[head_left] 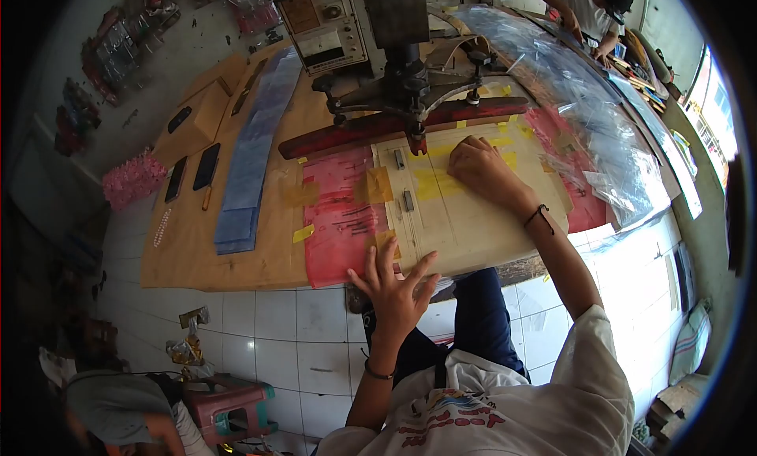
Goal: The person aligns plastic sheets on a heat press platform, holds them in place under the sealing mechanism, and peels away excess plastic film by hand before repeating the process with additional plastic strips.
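Note:
My left hand (392, 292) is open with its fingers spread, the tips at the front edge of the work board near a red sheet (339, 219). My right hand (489, 172) is closed, its fingers curled down over a pale board (465, 227) beside yellow tape (436, 182). Whatever its fingertips hold, if anything, is hidden. Two small grey metal blocks (408, 201) lie on the pale board, left of my right hand. Just beyond that hand, a long red press bar (315, 142) hangs across the board beneath a black machine head (406, 77).
A control box (325, 26) stands behind the press. Folded blue plastic (251, 172), two phones (206, 166) and a wooden-handled tool (206, 198) lie at left. Clear plastic sheeting (599, 132) covers the right side. One person (587, 10) works at far right; another (118, 409) is at lower left.

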`<state>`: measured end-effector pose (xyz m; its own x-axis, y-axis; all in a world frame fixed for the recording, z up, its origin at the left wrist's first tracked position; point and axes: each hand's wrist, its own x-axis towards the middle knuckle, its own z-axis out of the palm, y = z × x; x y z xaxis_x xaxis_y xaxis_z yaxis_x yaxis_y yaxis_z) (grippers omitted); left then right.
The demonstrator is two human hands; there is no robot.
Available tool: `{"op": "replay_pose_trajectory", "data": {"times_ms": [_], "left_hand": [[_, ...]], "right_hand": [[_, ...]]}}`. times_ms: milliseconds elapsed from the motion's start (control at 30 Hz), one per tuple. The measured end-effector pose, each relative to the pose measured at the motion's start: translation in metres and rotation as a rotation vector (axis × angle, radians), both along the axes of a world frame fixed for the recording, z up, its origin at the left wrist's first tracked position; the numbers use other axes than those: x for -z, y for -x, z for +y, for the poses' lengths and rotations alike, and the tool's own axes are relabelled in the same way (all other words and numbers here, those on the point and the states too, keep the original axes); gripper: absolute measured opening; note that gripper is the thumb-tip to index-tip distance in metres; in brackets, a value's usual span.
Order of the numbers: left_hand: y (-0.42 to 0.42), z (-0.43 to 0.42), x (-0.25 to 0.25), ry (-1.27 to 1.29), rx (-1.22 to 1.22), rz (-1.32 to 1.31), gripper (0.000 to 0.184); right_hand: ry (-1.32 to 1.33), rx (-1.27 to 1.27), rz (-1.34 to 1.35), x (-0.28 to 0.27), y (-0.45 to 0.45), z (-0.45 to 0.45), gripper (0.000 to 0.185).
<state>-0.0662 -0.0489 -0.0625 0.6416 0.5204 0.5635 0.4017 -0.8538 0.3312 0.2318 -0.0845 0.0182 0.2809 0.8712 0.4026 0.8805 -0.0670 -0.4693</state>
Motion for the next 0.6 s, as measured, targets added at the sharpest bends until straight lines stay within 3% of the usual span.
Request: {"op": "replay_pose_trajectory", "data": {"times_ms": [67, 167, 267, 367, 600], "left_hand": [[0.001, 0.0, 0.001, -0.007, -0.001, 0.008, 0.036], [0.001, 0.0, 0.002, -0.019, -0.008, 0.012, 0.036], [-0.001, -0.001, 0.002, -0.022, -0.015, 0.009, 0.035], [-0.001, -0.001, 0.001, -0.018, -0.018, 0.009, 0.035], [-0.002, -0.001, 0.002, -0.011, -0.03, 0.007, 0.036]], "right_hand": [[-0.087, -0.098, 0.026, 0.001, -0.001, -0.001, 0.019], [0.009, -0.09, -0.249, -0.016, 0.018, -0.011, 0.022], [0.037, -0.163, -0.329, -0.019, 0.023, -0.01, 0.031], [-0.016, -0.154, -0.341, -0.011, 0.035, 0.001, 0.038], [0.135, -0.102, -0.397, -0.018, 0.042, -0.002, 0.046]]}}
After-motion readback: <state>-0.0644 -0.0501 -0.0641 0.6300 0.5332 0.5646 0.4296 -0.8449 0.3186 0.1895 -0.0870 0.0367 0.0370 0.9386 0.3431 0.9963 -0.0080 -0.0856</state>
